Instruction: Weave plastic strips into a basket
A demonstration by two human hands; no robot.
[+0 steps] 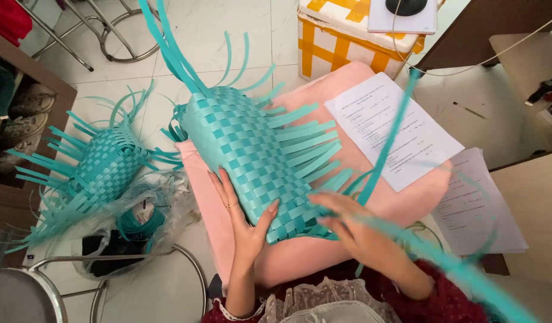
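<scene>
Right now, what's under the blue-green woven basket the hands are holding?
The woven basket lies on a pink cushion, held by the left hand and right hand. The basket hides the part right beneath it.

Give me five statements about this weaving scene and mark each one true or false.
1. The left hand lies flat against the teal woven basket. True.
2. The basket rests on a green cushion. False: the pink cushion is under it.
3. A second woven piece lies on the floor, off to the left. True.
4. The right hand is blurred, beside a loose teal strip. True.
5. The printed paper sheets are crumpled inside the basket. False: they lie flat to the right of it.
</scene>
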